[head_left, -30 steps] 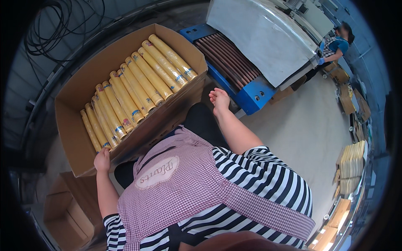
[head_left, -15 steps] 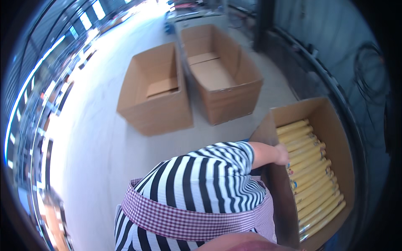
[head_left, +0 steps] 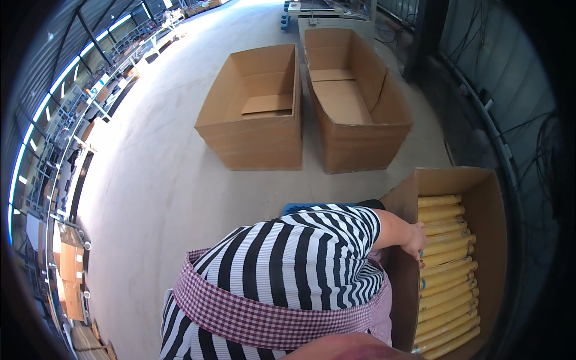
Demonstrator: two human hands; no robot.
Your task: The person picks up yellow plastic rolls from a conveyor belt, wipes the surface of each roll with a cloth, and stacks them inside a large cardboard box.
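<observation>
At lower right, hand [head_left: 415,239] on box [head_left: 401,282] rim, yellow rolls [head_left: 447,264] touching fingertips; finger spread unclear

At about four o'clock we see one hand [head_left: 415,240], on a bare arm from a striped sleeve, gripping the near wall of a cardboard box [head_left: 489,198] packed with yellow tubes [head_left: 447,276] lying side by side. We cannot tell which hand it is. At twelve o'clock two open cartons [head_left: 255,141] stand on the concrete floor [head_left: 156,198], just beside each other
</observation>
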